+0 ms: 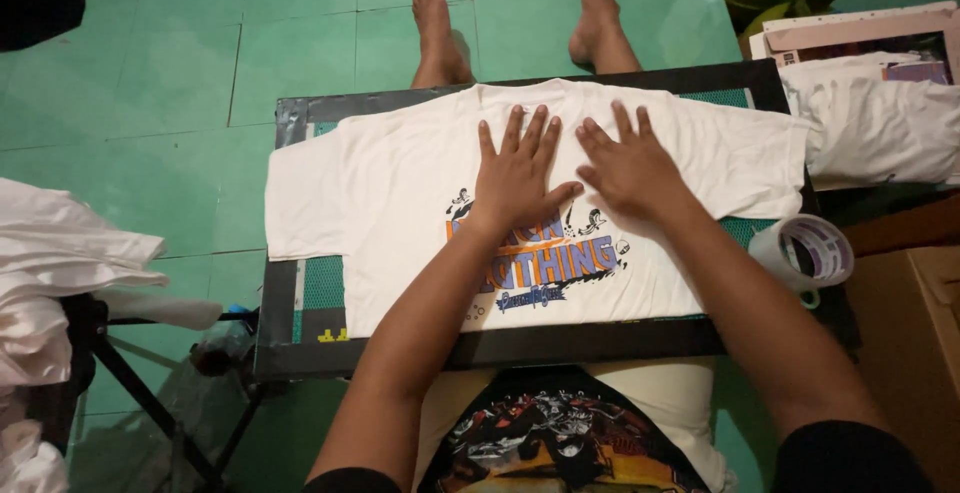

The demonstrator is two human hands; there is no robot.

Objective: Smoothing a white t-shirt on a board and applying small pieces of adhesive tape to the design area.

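I am pressing a white T-shirt (400, 188) flat, and it is lying spread across the middle of the dark tabletop (300, 358) with its printed front facing up, the orange and blue design sitting near my body and the collar end pointing far, toward my bare feet (440, 33). My left hand (515, 178) is lying open, fingers fanned wide, palm down just above the print, gripping nothing; my right hand (630, 168) is lying the same way just beside it to the right, released and flat, the thumbs nearly meeting. I am keeping them spread like this so the cloth is staying smooth and square on the board beneath, I judge, rather than bunching. The left sleeve is hanging slightly past the tabletop's left edge, and the right sleeve is reaching toward the far right corner. A green gridded mat (322, 283) is showing under the shirt at the near left, giving straight lines to lay it against. A roll of tape (805, 253) is resting on its side at the right edge, within easy reach of my right arm. More white garments (880, 123) are lying folded at the far right, and another pile of white cloth (60, 283) is sitting on a stand at the left, well apart. The green tiled floor (170, 83) is stretching beyond.
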